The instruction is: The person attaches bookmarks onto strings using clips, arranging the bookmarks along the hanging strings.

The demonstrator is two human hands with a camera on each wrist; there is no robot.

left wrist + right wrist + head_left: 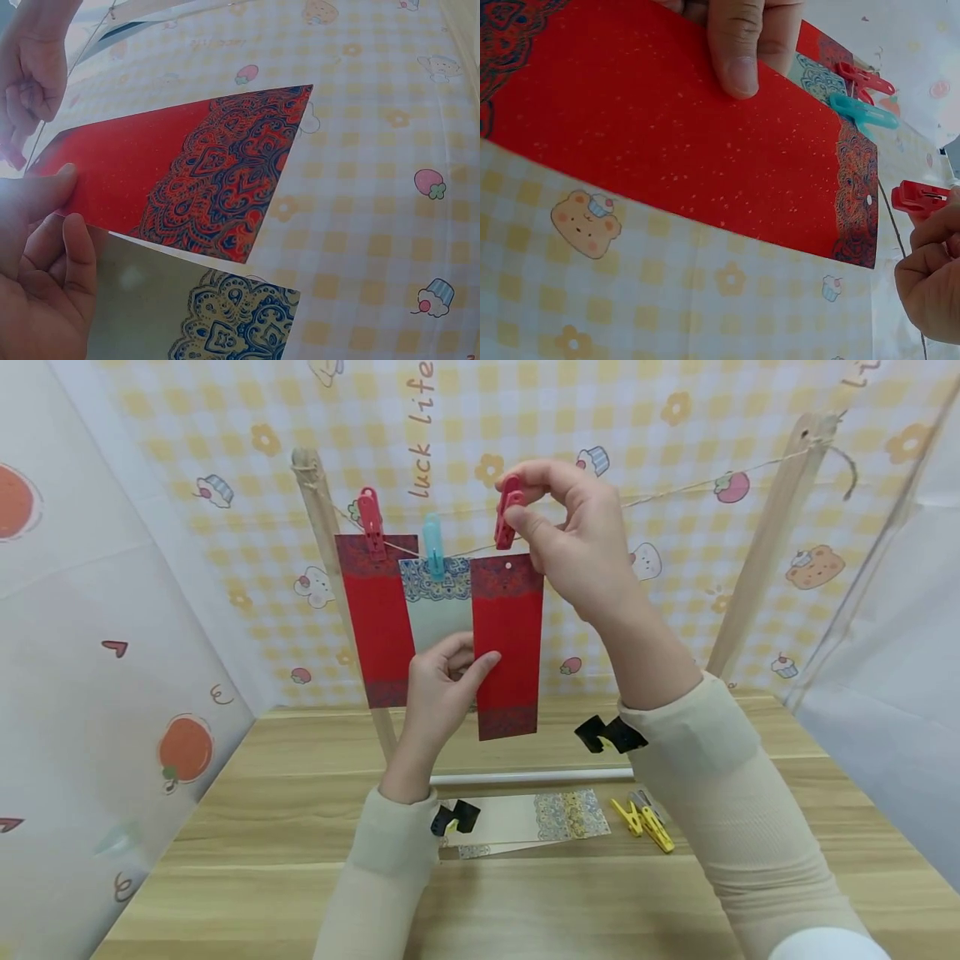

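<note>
My left hand (444,689) pinches a red card (507,635) by its left edge, thumb in front. The card hangs upright, with patterned bands at both ends and a small hole near its top. Above that top edge, my right hand (581,531) grips a red clothespin (509,514) between thumb and fingers, close to the string (682,489). In the right wrist view the clothespin (921,198) is apart from the card (682,127). To the left, a pale patterned card (438,618) hangs from a light-blue clothespin (433,547), and another red card (378,627) from a red clothespin (371,522).
Two wooden posts, left (318,502) and right (772,543), hold up the string. A white bar (532,776) crosses the wooden table (570,902) behind pale patterned cards (510,818). Yellow clothespins (654,828) and a grey one lie right of those cards.
</note>
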